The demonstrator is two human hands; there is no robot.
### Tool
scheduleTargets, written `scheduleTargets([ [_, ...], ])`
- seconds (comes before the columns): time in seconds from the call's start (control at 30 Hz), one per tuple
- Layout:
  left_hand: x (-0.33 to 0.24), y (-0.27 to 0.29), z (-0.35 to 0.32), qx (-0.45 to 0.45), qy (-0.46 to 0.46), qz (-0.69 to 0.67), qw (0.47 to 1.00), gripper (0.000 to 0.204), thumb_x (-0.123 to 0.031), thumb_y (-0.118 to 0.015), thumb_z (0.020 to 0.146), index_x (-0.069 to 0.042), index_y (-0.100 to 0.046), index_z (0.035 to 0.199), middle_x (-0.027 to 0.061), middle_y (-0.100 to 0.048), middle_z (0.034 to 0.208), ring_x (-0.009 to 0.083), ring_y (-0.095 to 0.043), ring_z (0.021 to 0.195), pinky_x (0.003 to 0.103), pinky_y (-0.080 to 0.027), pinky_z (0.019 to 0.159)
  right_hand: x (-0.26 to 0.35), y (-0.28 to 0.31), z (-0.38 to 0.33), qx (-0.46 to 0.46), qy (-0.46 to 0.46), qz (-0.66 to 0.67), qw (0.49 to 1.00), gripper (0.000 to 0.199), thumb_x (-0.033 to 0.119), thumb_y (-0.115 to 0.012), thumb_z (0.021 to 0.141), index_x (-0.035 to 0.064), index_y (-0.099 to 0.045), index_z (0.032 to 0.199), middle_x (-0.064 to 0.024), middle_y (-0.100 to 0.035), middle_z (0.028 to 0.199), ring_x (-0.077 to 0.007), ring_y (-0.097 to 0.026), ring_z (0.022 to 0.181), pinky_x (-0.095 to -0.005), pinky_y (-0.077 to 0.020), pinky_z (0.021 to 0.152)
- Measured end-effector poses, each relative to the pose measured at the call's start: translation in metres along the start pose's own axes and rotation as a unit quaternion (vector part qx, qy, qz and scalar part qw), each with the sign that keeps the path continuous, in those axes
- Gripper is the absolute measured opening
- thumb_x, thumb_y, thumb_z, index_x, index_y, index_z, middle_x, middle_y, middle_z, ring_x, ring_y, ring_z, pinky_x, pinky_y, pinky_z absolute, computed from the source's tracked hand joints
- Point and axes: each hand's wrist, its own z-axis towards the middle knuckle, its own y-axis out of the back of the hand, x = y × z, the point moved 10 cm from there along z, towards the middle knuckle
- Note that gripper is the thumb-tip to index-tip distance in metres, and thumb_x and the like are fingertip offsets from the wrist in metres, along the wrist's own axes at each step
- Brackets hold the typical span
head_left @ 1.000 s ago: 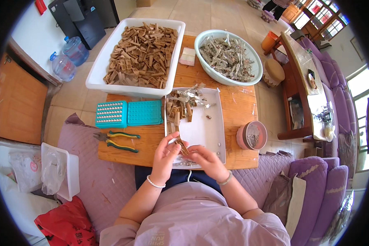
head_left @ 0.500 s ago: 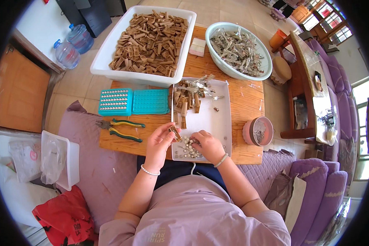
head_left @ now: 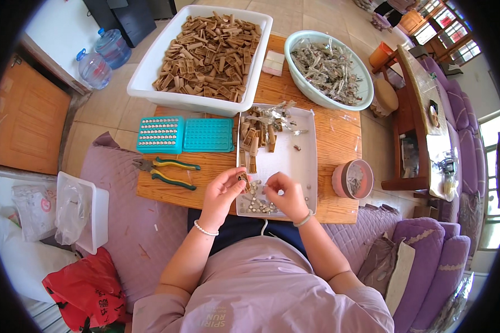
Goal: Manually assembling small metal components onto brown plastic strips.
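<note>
On the wooden surface [head_left: 339, 136] sits a white tray [head_left: 303, 152]. Above its near left part, the left hand [head_left: 222, 190] has its grip closed on a brown plastic piece [head_left: 244, 182]. The right hand [head_left: 286, 195] is beside it, above the tray, fingertips drawn together; whether they pinch anything I cannot tell. Good handling here probably means bracing the brown piece firmly, its hollow side unobstructed, and working low over the small round metal pieces [head_left: 256, 207] in the tray's near end, so anything dropped lands inside.

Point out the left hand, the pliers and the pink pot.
Left hand [head_left: 220, 193], head view: middle of the hand.
Pliers [head_left: 146, 165], head view: metal pivot.
Pink pot [head_left: 340, 181], head view: outer wall.
</note>
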Motion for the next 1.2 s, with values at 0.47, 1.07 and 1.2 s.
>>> scheduleTargets([
  [0.47, -0.020, -0.030, -0.014, 0.000, -0.193, 0.286, 0.939, 0.033, 0.008, -0.063, 0.082, 0.001, -0.060, 0.114, 0.0086, -0.065, 0.108, 0.0138, -0.062, 0.097, 0.025, -0.052, 0.082, -0.002, -0.041, -0.016, 0.060, -0.268, 0.564, 0.779, 0.011, 0.013, -0.057, 0.093, 0.0061, -0.054, 0.084, -0.0018, -0.053, 0.071, -0.0115, -0.049, 0.063, -0.0273, -0.0441, 0.061],
  [1.07, 0.024, -0.003, -0.004, -0.038, 0.035, -0.096, 0.994, 0.032, -0.009, -0.059, 0.090, -0.001, -0.057, 0.121, 0.0087, -0.065, 0.107, 0.0133, -0.060, 0.101, 0.026, -0.048, 0.081, -0.009, -0.008, 0.009, 0.037, 0.072, -0.188, 0.979, 0.015, 0.013, -0.070, 0.075, 0.0067, -0.065, 0.088, -0.0109, -0.061, 0.083, -0.0286, -0.060, 0.076, -0.0375, -0.0488, 0.071],
  [1.2, 0.021, -0.005, -0.004, -0.032, 0.035, -0.077, 0.996, 0.031, -0.007, -0.056, 0.091, 0.000, -0.056, 0.121, 0.0106, -0.063, 0.108, 0.0163, -0.059, 0.102, 0.031, -0.047, 0.085, -0.017, -0.015, 0.010, 0.070, 0.038, -0.207, 0.975, 0.012, 0.016, -0.067, 0.078, 0.0065, -0.065, 0.086, -0.0114, -0.061, 0.083, -0.0304, -0.060, 0.080, -0.0387, -0.0484, 0.074],
])
